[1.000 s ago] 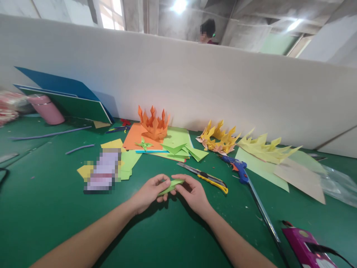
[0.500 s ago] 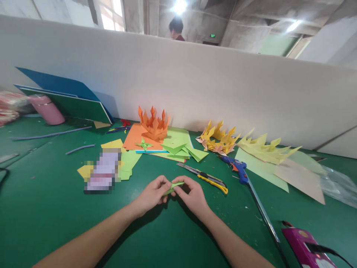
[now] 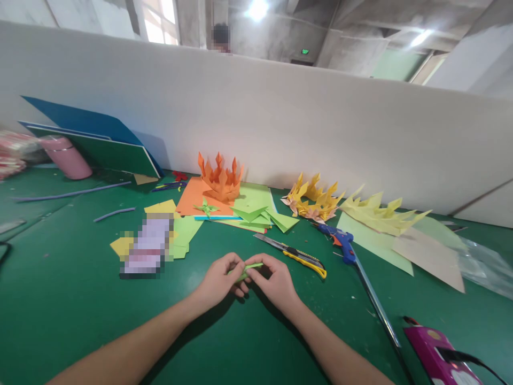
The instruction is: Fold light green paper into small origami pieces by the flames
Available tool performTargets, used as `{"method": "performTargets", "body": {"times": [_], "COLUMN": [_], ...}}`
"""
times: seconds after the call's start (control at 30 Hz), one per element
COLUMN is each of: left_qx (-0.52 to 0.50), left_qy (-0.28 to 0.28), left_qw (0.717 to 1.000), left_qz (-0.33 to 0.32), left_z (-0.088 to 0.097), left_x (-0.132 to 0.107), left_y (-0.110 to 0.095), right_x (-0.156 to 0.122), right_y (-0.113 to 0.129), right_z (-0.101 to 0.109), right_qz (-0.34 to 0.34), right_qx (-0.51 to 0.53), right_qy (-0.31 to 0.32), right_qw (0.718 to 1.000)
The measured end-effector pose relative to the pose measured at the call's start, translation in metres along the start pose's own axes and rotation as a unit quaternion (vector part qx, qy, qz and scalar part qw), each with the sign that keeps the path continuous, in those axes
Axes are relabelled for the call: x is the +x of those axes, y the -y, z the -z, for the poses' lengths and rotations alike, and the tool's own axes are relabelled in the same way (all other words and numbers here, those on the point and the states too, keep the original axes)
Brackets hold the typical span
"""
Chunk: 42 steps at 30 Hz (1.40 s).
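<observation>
Both of my hands meet over the green table and pinch a small folded piece of light green paper (image 3: 253, 266). My left hand (image 3: 223, 277) is closed on its left side, thumb on top. From the right, my right hand (image 3: 274, 277) grips it between thumb and index finger. Parts of the paper are hidden by the fingers. Ahead of the hands, several folded green paper pieces (image 3: 256, 215) lie on a paper stack, beside a green paper star-like shape (image 3: 206, 207). A yellow utility knife (image 3: 305, 262) lies just right of my right hand, blade out.
An orange paper crown (image 3: 221, 179), a yellow-orange crown (image 3: 312, 198) and a pale yellow crown strip (image 3: 385, 214) sit along the white partition (image 3: 256, 112). Right are a blue glue gun (image 3: 340, 243) and a magenta power strip (image 3: 436, 355). Left, a blurred phone-like object (image 3: 148, 246) and a pink bottle (image 3: 67, 156).
The fingers have shifted slightly on the green paper, and my left hand's lower fingers have opened out a little. A person behind the partition has moved left.
</observation>
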<state>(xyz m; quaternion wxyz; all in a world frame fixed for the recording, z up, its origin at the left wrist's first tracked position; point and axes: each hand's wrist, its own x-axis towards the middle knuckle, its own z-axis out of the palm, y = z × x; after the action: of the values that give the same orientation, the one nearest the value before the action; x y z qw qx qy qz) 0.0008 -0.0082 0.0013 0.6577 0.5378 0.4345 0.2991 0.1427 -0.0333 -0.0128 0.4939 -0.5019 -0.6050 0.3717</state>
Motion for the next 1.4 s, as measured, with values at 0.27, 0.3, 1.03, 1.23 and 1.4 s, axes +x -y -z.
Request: {"method": "performTargets", "body": {"times": [0.27, 0.3, 1.03, 1.23, 1.4], "left_qx": [-0.002, -0.004, 0.051, 0.020, 0.014], "left_qy": [-0.005, -0.002, 0.027, 0.024, 0.030], "left_qw": [1.000, 1.000, 0.998, 1.000, 0.999], "left_qz": [0.005, 0.010, -0.019, 0.002, 0.014], "left_z": [-0.001, 0.000, 0.004, 0.001, 0.002], "left_x": [0.000, 0.000, 0.001, -0.002, 0.000], "left_y": [0.004, 0.004, 0.008, 0.001, 0.001], "right_x": [-0.001, -0.001, -0.002, 0.000, 0.001], "right_y": [0.001, 0.000, 0.000, -0.001, -0.006], "right_z": [-0.001, 0.000, 0.001, 0.002, 0.002], "right_qz": [-0.042, -0.043, -0.050, -0.067, -0.038], "right_qx": [0.025, 0.027, 0.023, 0.041, 0.031], "right_qy": [0.004, 0.006, 0.021, 0.014, -0.012], "right_qw": [0.999, 0.999, 0.998, 0.997, 0.999]}}
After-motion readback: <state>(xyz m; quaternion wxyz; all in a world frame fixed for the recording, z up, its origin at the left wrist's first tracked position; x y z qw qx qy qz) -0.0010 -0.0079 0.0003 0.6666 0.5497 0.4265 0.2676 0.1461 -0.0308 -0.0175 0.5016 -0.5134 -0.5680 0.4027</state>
